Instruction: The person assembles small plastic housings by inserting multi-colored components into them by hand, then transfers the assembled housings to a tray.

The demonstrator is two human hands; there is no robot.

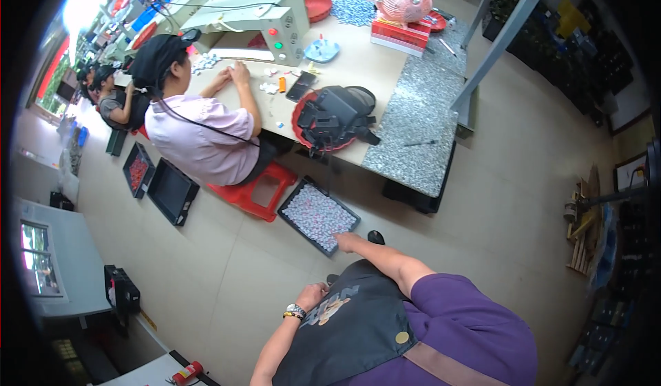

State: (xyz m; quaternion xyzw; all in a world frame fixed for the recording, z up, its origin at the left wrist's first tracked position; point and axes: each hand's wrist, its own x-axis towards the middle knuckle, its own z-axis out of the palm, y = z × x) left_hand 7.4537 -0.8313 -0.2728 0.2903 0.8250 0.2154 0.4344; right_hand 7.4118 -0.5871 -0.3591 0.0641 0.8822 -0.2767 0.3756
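A dark shallow tray (284, 212) full of small white and pink pieces (320, 215) sits on the floor in front of me, beside a red stool. My right hand (348, 242) reaches down to its near right corner, fingers stretched toward the pieces; whether they touch is too small to tell. My left hand (312, 296), with bracelets at the wrist, is curled close against the front of my dark apron (344, 331). What it holds, if anything, is hidden.
A person in a light shirt (200, 138) sits on a red stool (261, 196) at a worktable (365, 55). A light-green machine (275, 28), a pink fan (404, 2) and a black bag (337, 114) stand on it. Two other trays lie left; a metal post (502, 38) rises right.
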